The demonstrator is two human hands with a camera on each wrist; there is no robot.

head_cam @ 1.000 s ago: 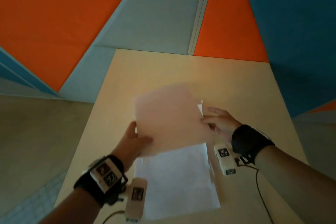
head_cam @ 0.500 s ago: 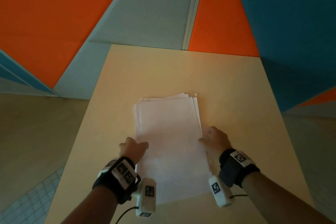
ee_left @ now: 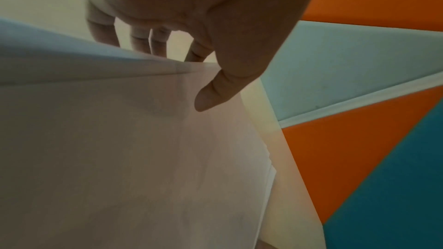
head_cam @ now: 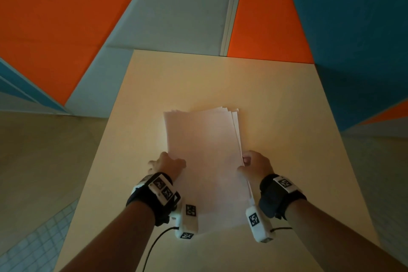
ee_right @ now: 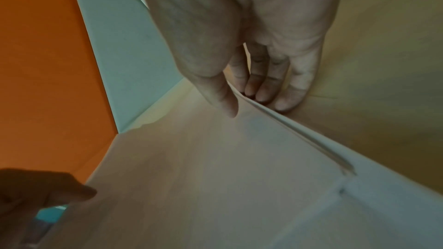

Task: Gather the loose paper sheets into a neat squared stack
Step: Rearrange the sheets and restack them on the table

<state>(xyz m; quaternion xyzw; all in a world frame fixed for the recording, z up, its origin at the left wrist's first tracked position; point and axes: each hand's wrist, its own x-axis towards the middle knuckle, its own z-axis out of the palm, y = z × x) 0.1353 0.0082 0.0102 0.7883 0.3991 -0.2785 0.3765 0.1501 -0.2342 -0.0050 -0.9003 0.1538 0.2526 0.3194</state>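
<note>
— Item one, location?
— I logged the paper stack lying on the table, its far edges fanned unevenly.
— Hands?
— My left hand pinched the stack's left edge, thumb on top, fingers beneath. My right hand pinched its right edge likewise.

A stack of white paper sheets lies on the pale rectangular wooden table, midway between its left and right edges and nearer the near edge than the far one. The left hand sits at the stack's left edge, thumb on top, fingers beneath. The right hand sits at the right edge likewise. Beyond the far edge stands a wall of orange, grey and blue panels.
</note>
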